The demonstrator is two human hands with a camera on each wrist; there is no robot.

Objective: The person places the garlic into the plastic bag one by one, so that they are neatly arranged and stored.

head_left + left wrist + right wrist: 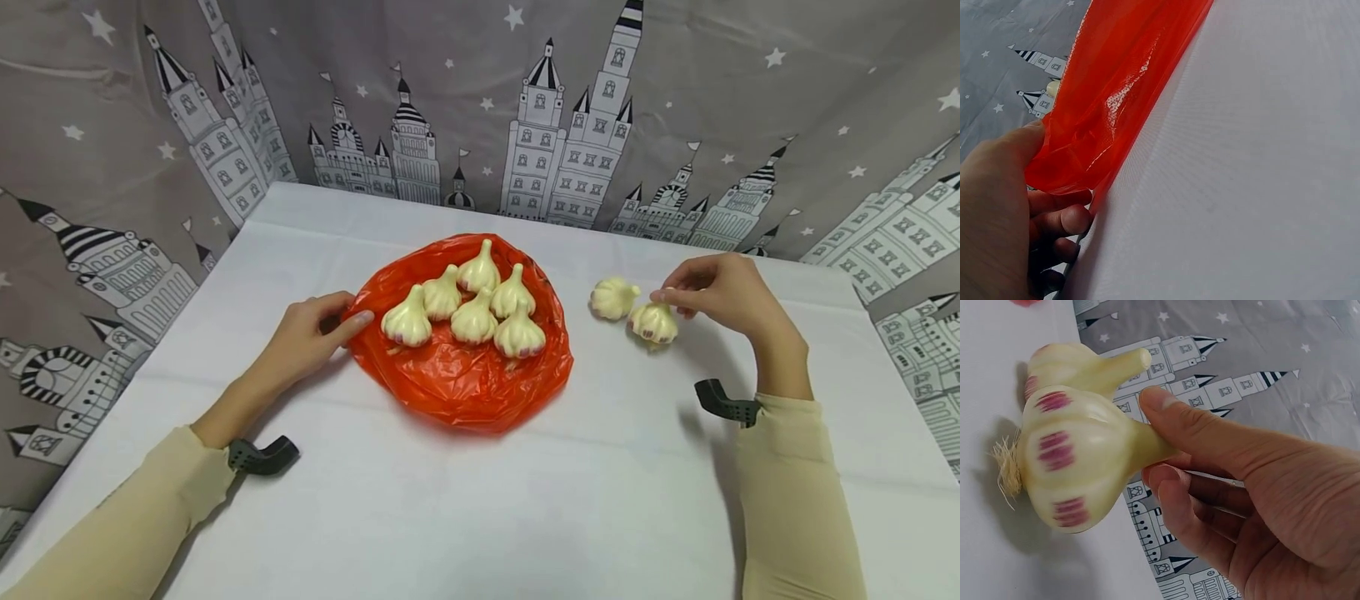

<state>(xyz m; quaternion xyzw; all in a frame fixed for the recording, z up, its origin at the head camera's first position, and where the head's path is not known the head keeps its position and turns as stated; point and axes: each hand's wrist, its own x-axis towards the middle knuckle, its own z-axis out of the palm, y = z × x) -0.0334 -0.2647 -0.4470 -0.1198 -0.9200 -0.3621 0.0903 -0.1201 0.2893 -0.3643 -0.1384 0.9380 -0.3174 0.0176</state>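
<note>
A red plastic bag lies spread in the middle of the table, with several garlic bulbs grouped on it. My left hand pinches the bag's left edge between thumb and fingers; in the left wrist view the red film runs up from the thumb. To the right of the bag, my right hand pinches the stem of one garlic bulb, which has purple streaks and a tuft of roots. Another garlic bulb sits just left of it on the table.
The white table carries a cloth cover. Behind and beside it hangs a grey curtain printed with castles and stars. Each wrist wears a black camera mount, on the left and on the right.
</note>
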